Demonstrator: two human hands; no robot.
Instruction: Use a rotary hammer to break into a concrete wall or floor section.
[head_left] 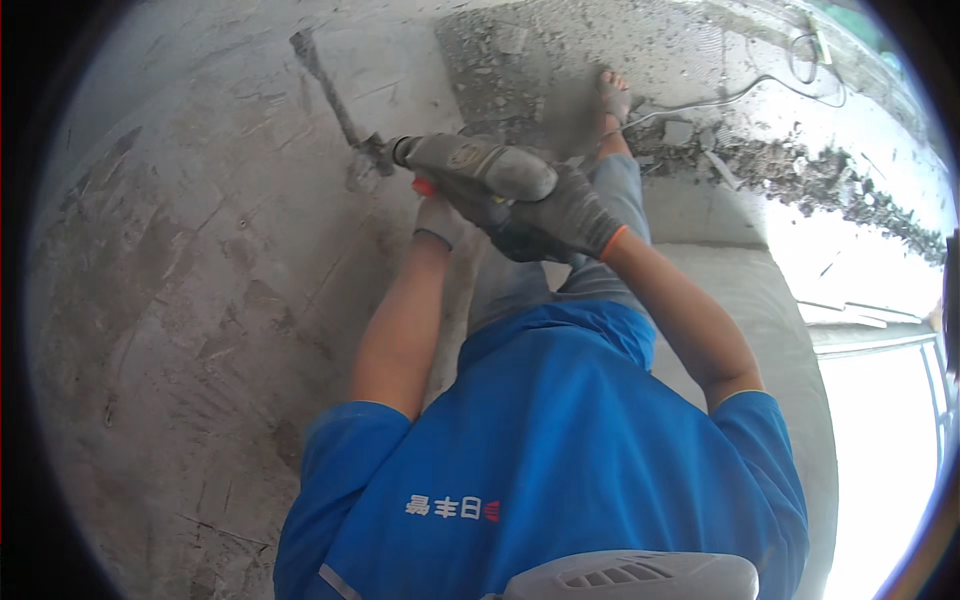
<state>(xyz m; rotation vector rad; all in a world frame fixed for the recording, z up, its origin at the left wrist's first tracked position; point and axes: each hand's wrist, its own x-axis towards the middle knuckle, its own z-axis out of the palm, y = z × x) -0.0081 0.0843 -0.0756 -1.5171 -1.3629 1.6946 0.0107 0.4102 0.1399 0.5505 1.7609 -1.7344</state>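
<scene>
Drill [462,163] looks grey with a rounded rear.

Drill [470,165] dusty grey, red spot [423,186] up front; right glove [568,212] flecked grey with an orange cuff edge [613,243], left glove [433,214] grey with a darker cuff [433,239]. Shirt [570,430] solid blue, white-and-red chest print [447,507], trousers [621,190] faded blue-grey. Concrete [160,300] patchy grey, rubble [830,178] grey-brown, cable [700,103] pale grey.

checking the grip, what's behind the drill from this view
Part of the gloved left hand shows behind the drill; its fingers are covered, so their grip cannot be seen.
</scene>
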